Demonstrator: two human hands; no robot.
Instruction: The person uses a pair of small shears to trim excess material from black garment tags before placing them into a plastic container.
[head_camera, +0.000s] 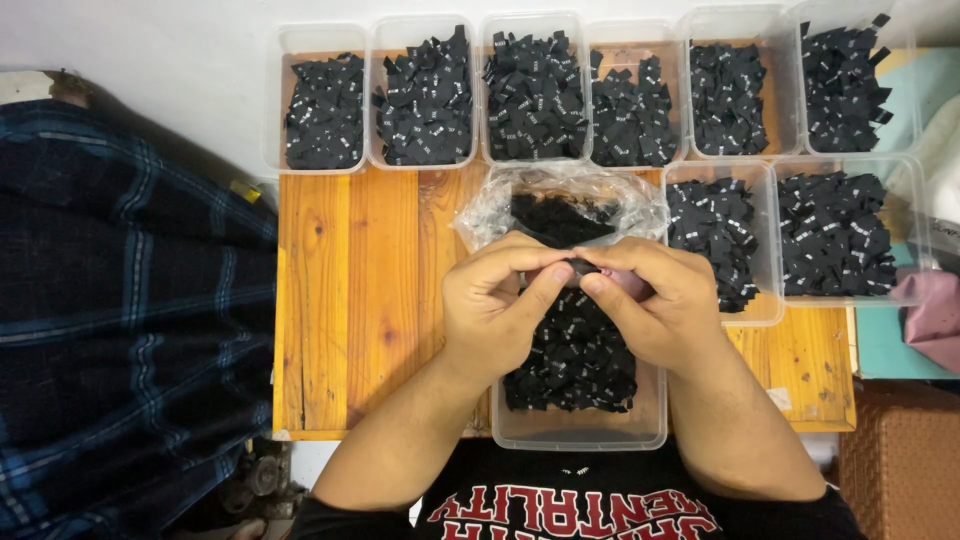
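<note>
Black labels pinched at centre frame.
Your left hand (495, 310) and right hand (655, 300) pinch one small label (578, 266) above the clear tub (580, 430), keeping strays contained.

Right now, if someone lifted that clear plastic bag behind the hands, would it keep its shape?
Probably not: the clear plastic bag looks thin and crinkled, so it would likely sag. The small black tags inside seem light, and may spill, since its mouth appears open.

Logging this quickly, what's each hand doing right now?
Left hand: closed, pinching a small black label at the fingertips.
Right hand: closed, pinching the same label from the other side.
</note>
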